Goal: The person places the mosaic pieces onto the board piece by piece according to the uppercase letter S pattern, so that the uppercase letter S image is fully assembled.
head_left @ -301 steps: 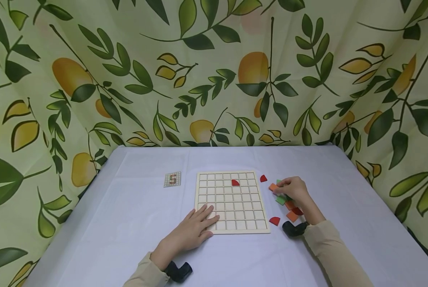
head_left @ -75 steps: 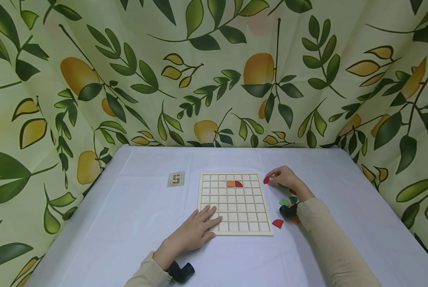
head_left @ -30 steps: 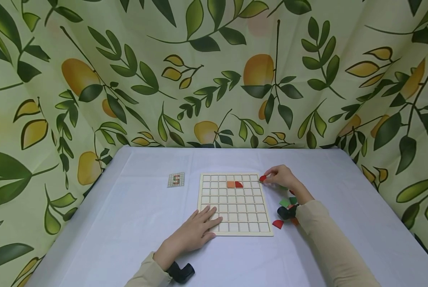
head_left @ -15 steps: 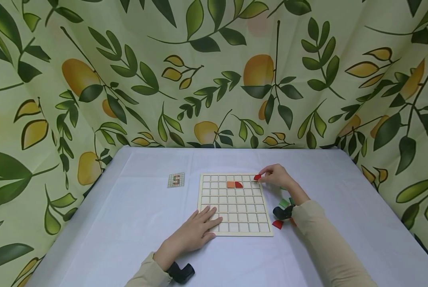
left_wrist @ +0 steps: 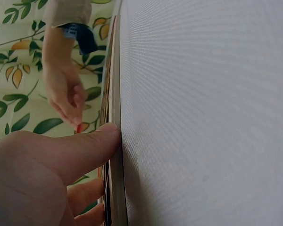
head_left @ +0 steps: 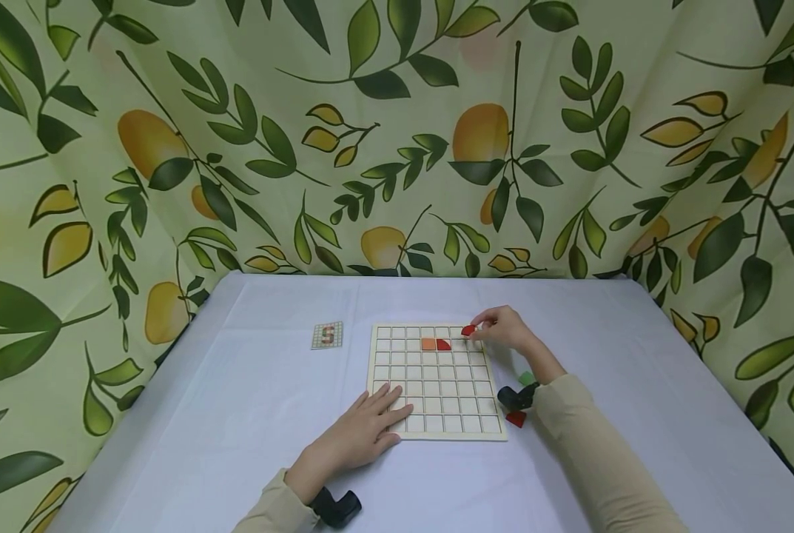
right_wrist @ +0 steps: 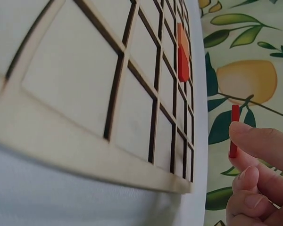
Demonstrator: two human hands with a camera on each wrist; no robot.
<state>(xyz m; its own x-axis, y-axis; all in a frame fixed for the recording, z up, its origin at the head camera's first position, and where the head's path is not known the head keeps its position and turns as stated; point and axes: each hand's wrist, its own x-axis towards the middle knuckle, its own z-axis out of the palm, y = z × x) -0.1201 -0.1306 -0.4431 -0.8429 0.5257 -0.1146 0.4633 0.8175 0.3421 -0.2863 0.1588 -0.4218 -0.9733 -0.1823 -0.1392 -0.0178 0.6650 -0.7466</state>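
Observation:
In the head view a pale wooden grid board [head_left: 495, 435] lies on the white table. An orange square [head_left: 428, 344] and a red quarter-round piece [head_left: 443, 345] sit side by side in its cells near the far edge. The right hand [head_left: 508, 330] pinches another red piece [head_left: 468, 330] above the board's far right corner; the right wrist view shows that red piece [right_wrist: 235, 132] edge-on between thumb and finger. Fingers spread, the left hand [head_left: 353, 437] rests on the board's near left corner, its thumb at the edge [left_wrist: 117, 141] in the left wrist view.
A small card with an S-like pattern [head_left: 327, 335] lies left of the board. Right of the board are a green piece [head_left: 526, 378] and a red piece [head_left: 516, 419], partly beside the right wrist's black strap device [head_left: 518, 397]. A leaf-patterned curtain [head_left: 410, 163] hangs behind the table.
The right hand has carried the red piece leftward from beside the board to over its far right corner. Earlier, the orange square came to lie beside the red one. The left hand stays put.

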